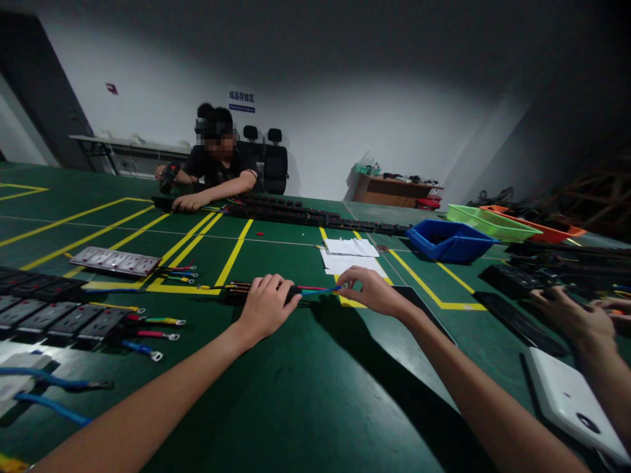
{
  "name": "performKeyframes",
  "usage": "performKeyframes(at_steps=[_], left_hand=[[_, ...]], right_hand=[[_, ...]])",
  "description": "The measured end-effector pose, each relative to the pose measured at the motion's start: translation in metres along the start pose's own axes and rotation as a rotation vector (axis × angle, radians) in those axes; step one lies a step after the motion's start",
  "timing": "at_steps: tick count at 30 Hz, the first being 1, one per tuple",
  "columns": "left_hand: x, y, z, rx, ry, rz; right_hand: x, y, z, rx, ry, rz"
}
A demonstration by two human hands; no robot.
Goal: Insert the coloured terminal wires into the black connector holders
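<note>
Pinching wires (315, 290), my right hand (367, 290) arches low; my left hand (267, 302) lies palm-down over the dark strip (235, 295) leftward; green tabletop (276, 401) stretches nearer, papers (349, 263) just beyond.

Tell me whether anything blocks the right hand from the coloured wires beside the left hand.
Nothing visible does. The right hand is at the blue end of the coloured wires, with no object in between. The left hand lies over the black strip, and the white paper sheets lie beyond the wires.

A pale wall (315, 141) stands behind black seats (275, 168).
</note>
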State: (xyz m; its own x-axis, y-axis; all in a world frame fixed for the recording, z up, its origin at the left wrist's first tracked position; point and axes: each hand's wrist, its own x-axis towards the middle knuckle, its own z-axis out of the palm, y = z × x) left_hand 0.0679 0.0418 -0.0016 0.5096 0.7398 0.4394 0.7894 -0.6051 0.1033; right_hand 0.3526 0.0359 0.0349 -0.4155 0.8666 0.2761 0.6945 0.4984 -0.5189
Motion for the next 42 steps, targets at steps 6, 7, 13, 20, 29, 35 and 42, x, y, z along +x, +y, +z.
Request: performKeyframes(at_steps=[6, 7, 13, 20, 29, 35, 42], left_hand=[[0.001, 0.0, 0.0, 0.014, 0.006, 0.007], [0.001, 0.0, 0.001, 0.019, 0.005, 0.007], [0.001, -0.001, 0.002, 0.001, 0.004, 0.006], [0.001, -0.001, 0.001, -0.007, -0.01, 0.005], [0.001, -0.002, 0.001, -0.016, 0.003, 0.013], [0.001, 0.0, -0.001, -0.001, -0.004, 0.005], [0.002, 0.0, -0.001, 0.015, -0.009, 0.007]], right_hand=[[0.0, 0.013, 0.023, 0.424, -0.106, 0.369], [0.001, 0.014, 0.026, 0.482, -0.113, 0.426], [0.004, 0.008, 0.031, 0.772, -0.077, 0.615], [0.006, 0.006, 0.039, 0.817, -0.029, 0.684], [0.005, 0.006, 0.036, 0.803, 0.036, 0.612], [0.006, 0.009, 0.038, 0.846, 0.052, 0.575], [0.006, 0.016, 0.041, 0.768, 0.064, 0.583]])
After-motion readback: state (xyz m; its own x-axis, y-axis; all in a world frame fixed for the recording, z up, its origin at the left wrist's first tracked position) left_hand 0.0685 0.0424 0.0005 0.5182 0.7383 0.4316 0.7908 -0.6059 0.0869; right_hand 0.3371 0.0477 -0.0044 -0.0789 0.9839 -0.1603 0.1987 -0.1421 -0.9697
